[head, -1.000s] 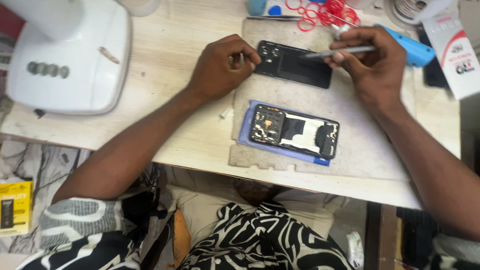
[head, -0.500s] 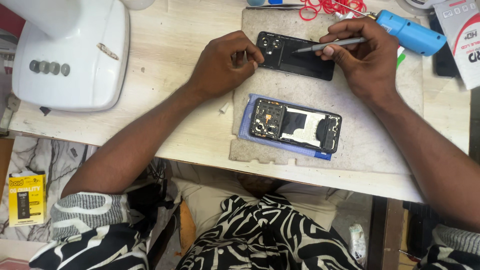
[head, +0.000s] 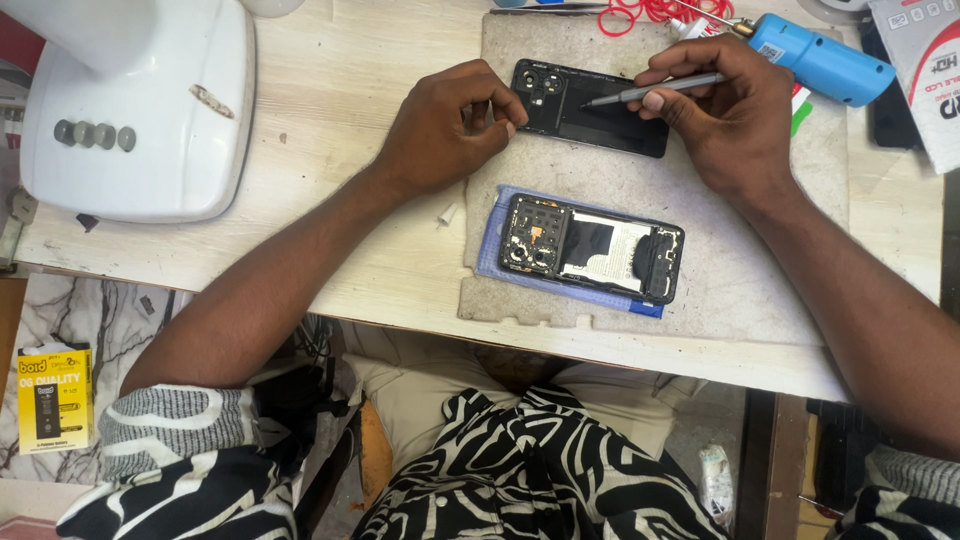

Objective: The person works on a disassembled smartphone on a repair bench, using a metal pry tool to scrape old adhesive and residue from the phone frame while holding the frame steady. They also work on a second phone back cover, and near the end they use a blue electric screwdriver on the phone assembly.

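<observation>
A black phone back cover (head: 600,115) lies on a worn grey mat (head: 740,270) at the far side of the table. My left hand (head: 445,125) pinches the cover's left end near the camera cut-outs. My right hand (head: 725,115) grips a slim grey screwdriver (head: 650,92), its tip touching the cover's middle. Nearer to me an opened phone (head: 592,247) lies face down on a blue cloth, its boards and white battery label exposed. Neither hand touches it.
A white machine base (head: 150,110) with a row of knobs fills the table's left. A blue tool (head: 820,60) and red rubber bands (head: 660,12) lie at the back right, next to a printed box (head: 925,70). A yellow package (head: 55,395) rests on the floor.
Both hands and the back cover sit lower in view as the camera shifted. The screwdriver tip has moved left along the cover. The opened phone has not moved on the mat.
</observation>
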The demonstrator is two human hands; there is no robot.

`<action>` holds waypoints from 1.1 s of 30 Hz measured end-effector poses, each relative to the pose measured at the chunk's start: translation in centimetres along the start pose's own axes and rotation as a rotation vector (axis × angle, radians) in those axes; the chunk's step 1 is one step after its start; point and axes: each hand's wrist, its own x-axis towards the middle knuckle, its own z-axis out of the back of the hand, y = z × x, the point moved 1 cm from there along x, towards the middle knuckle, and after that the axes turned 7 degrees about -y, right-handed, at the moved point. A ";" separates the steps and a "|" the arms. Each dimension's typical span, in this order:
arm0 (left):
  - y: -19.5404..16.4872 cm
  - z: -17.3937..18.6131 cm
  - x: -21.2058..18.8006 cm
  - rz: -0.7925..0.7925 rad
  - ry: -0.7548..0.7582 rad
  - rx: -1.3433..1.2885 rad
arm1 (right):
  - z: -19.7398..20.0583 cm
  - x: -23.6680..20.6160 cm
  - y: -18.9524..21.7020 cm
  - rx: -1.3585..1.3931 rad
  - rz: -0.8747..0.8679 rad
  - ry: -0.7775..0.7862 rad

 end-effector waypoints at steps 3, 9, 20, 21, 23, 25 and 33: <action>0.1 -0.1 0.1 -0.001 0.004 0.010 | -0.1 0.1 0.2 -0.015 -0.005 -0.001; 0.2 -0.1 0.0 -0.001 0.002 0.002 | 0.1 0.0 0.4 0.052 -0.024 -0.008; 0.1 0.0 0.1 -0.017 0.003 -0.008 | 0.9 -0.2 0.6 0.105 -0.110 -0.089; 0.1 0.0 0.1 -0.016 0.003 -0.008 | 0.8 -0.2 0.7 0.100 -0.128 -0.110; 0.2 0.0 0.1 -0.017 0.003 -0.010 | 0.8 -0.2 0.9 0.092 -0.117 -0.106; 0.2 0.0 0.1 -0.019 0.000 -0.016 | 0.8 -0.2 1.1 0.080 -0.105 -0.100; 0.5 -0.1 0.0 -0.016 0.016 0.004 | 1.1 -0.2 0.9 0.094 -0.090 -0.097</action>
